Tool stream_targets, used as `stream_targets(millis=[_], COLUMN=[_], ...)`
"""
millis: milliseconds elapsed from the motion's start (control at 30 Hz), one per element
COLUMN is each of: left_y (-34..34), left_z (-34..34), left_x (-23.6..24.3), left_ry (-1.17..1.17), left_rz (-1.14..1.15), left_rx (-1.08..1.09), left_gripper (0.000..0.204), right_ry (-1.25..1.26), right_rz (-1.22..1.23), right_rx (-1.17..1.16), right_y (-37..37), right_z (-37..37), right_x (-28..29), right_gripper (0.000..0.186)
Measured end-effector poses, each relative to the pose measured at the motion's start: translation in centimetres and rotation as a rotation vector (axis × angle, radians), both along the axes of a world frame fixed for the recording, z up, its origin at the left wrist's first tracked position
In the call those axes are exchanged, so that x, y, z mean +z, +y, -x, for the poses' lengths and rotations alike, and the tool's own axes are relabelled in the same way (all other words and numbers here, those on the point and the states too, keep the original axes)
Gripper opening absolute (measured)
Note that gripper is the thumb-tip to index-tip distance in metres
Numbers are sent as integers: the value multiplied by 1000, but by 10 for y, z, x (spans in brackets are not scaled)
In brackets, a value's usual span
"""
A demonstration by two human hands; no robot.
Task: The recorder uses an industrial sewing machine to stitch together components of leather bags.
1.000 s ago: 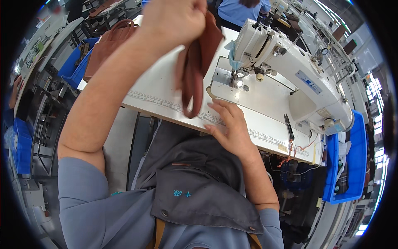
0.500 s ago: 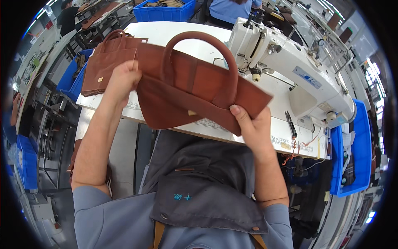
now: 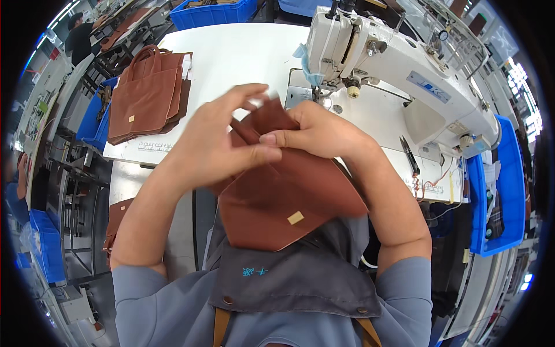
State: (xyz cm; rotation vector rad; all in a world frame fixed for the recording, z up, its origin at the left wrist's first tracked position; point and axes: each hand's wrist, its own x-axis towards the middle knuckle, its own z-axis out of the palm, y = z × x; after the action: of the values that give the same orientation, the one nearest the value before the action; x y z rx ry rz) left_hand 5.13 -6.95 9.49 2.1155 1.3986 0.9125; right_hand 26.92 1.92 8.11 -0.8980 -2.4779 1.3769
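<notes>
Over the white table's (image 3: 231,52) front edge, the right hand (image 3: 324,130) pinches a brown leather piece (image 3: 266,202); whether the blurred left hand (image 3: 214,144) grips is unclear. Uneven support could crease or drop it.

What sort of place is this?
Probably a bag-sewing workshop: a white sewing machine stands on the table, brown bag pieces are stacked at its left, and your right hand grips another similar one.
</notes>
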Motion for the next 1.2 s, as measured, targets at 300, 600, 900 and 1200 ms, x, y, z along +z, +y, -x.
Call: stream_targets(millis=[300,600,900,1200], left_y=[78,89,99,45], left_z=[-6,19,8,-77], left_x=[-41,-56,-46,-34], left_ry=[288,14,138,271], left_rz=[443,343,380,-261], left_rx=[-89,9,-55,-594], left_gripper=[107,109,102,43], right_ry=[117,503,459,346], right_rz=[182,748,562,244], right_rx=[-82,-204,-123,-214], right_y=[39,45,49,48], right_z=[-21,-61,-49,-38], right_x=[-64,-86,-99,-99], right_gripper=[44,37,22,12])
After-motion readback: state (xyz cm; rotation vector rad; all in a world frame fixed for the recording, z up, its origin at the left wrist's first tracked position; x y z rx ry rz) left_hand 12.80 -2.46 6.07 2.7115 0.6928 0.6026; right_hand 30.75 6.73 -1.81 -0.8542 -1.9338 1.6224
